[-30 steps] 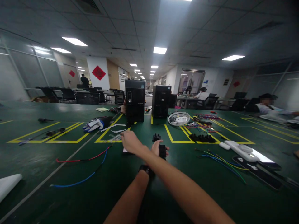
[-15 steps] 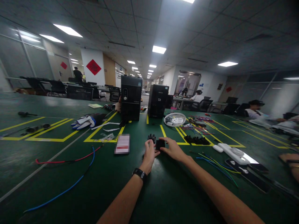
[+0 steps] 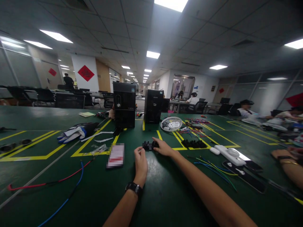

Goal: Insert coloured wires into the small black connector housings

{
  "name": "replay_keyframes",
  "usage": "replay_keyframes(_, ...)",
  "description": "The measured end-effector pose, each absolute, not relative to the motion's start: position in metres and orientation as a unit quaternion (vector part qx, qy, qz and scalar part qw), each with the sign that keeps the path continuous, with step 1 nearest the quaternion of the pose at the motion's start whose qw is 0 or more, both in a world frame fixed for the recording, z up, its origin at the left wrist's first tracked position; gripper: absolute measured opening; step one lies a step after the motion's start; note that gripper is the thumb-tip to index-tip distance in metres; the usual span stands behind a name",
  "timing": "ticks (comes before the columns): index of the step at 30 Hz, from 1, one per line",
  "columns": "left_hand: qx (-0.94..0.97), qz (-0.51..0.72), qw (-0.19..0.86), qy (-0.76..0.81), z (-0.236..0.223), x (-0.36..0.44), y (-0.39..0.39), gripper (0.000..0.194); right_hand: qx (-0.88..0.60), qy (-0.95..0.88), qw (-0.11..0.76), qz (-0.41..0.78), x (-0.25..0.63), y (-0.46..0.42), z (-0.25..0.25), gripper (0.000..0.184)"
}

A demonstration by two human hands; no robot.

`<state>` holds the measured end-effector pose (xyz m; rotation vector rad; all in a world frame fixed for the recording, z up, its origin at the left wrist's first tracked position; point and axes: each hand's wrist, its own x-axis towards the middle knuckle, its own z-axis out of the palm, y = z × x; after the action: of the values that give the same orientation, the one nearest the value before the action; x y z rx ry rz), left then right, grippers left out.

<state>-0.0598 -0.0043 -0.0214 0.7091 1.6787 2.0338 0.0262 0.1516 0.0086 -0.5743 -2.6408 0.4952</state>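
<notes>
My right hand (image 3: 163,147) reaches forward over the green table (image 3: 165,195), and its fingertips grip a small black plastic block (image 3: 149,145) among a few like pieces by a yellow line. My left hand (image 3: 140,160), with a black watch (image 3: 133,187) on the wrist, hovers just behind and left of those pieces. Its fingers are curled, and what they hide I cannot see. A blurred card (image 3: 115,155) lies to the left of that hand.
Two black computer towers (image 3: 124,104) (image 3: 153,106) stand behind, with a white fan grille (image 3: 171,123) and a row of black connectors (image 3: 194,143). Coloured wires (image 3: 213,165), white devices (image 3: 227,152) and a phone (image 3: 246,176) lie right. Work gloves (image 3: 75,131) and red and blue cables (image 3: 47,183) lie left. Another person's arm (image 3: 287,162) rests far right.
My right arm was crossed over my left, reaching toward the card. It swung back right, took the black block with my left hand, and now holds it further forward. My left hand drew back.
</notes>
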Motion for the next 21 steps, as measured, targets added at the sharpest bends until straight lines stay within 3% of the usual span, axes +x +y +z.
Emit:
replay_keyframes(7, 0.287, 0.717, 0.194, 0.605, -0.016, -0.055, -0.004, 0.031, -0.465, -0.869, 0.163, -0.052, 0.097, 0.18, 0.029, 0.043)
replay_keyframes(11, 0.335, 0.71, 0.177, 0.594, -0.006, -0.045, -0.003, 0.03, -0.51, -0.848, 0.127, -0.069, 0.129, 0.181, 0.028, 0.03)
replay_keyframes(21, 0.422, 0.643, 0.205, 0.605, -0.008, -0.038, -0.007, 0.033, -0.415, -0.902, 0.118, 0.004, 0.106, 0.138, 0.034, 0.031)
